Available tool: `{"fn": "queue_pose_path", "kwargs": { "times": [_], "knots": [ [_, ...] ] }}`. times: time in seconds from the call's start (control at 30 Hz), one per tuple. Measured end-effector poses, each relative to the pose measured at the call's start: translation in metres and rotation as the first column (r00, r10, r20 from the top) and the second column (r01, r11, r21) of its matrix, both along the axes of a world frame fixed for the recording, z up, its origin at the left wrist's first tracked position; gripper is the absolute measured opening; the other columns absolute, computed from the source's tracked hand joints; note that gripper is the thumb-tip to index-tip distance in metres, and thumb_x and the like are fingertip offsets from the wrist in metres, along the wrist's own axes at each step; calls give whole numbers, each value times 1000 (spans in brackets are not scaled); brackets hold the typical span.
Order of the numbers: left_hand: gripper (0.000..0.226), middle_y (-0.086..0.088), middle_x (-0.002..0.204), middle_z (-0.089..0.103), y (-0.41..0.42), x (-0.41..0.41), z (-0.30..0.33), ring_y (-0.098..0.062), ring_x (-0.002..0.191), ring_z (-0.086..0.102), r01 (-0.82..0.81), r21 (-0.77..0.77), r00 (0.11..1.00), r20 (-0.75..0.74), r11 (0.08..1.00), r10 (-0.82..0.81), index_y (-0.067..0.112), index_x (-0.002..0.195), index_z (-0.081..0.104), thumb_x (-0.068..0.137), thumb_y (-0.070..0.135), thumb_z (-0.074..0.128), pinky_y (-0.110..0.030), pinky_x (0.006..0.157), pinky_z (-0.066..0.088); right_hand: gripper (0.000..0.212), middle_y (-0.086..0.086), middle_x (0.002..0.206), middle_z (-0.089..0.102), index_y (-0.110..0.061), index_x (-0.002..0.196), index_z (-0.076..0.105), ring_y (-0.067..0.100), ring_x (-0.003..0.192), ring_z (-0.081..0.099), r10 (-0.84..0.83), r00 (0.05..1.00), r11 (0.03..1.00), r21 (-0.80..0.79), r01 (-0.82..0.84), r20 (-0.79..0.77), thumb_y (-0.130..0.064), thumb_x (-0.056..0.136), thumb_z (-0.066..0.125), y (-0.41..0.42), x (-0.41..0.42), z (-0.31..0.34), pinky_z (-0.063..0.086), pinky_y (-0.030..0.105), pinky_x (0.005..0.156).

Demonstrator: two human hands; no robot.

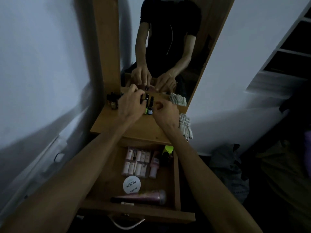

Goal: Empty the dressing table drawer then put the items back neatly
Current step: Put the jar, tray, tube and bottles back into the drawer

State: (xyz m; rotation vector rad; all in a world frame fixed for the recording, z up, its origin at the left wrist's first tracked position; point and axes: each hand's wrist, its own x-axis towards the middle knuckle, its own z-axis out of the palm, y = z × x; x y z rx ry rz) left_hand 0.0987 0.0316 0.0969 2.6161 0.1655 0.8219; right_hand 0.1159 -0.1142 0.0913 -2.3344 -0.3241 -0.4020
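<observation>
Both arms reaching over the open drawer (175, 174) to the top of the wooden bench (134, 126). Left hand (133, 102) curled over the tops of a cluster of small dark nail polish bottles (149, 105) standing upright near the mirror (168, 47), fingers wrapped round at least one of them. Right hand (165, 110) just beside the same cluster on its right, fingers loosely bent, thumb and forefinger close together; anything pinched between them too dim to tell. More dark bottles (112, 100) grouped at the back left of the bench, apart from the hands. Striped cloth (185, 125) hanging over the right edge of the bench. In the drawer below, well apart from both hands: rows of pale pink tubes (137, 163) toward the back, a yellow-green item (168, 148) at the back right corner, a round white jar lid marked nail polish (131, 184) in the middle, and a long glittery pink tube (143, 197) lying across the front. Metal drawer handle (124, 223) at the bottom edge.
</observation>
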Motion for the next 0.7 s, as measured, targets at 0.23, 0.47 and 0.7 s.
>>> {"fn": "queue_pose_path", "kwargs": {
  "times": [0.23, 0.47, 0.7],
  "knots": [
    [30, -7, 118, 50, -4, 23, -1, -26, 107, 50, 21, 190, 998, -56, 982, -11, 17, 111, 69, 87, 36, 67, -43, 93, 43, 15, 12, 85, 72, -10, 87, 68, 33, 79, 66, 22, 999, 997, -77, -24, -27, -21, 90, 58, 9, 26, -1, 53, 38, 65],
    [25, -7, 121, 51, -2, 28, -6, -26, 111, 49, 0, 239, 998, -65, 971, 16, 17, 104, 72, 89, 36, 66, -43, 100, 36, 16, 8, 82, 72, -13, 94, 72, 28, 72, 65, 23, 1000, 998, -65, -23, -6, -23, 90, 60, 12, 34, -9, 56, 38, 62],
    [26, -6, 119, 52, -4, 30, -12, -25, 110, 50, -21, 212, 999, -40, 977, 30, 16, 106, 70, 89, 36, 68, -42, 98, 38, 12, 1, 74, 66, -14, 87, 68, 20, 64, 60, 29, 1000, 998, -56, -30, -7, -25, 91, 62, 15, 40, -15, 40, 28, 55]
  ]
}}
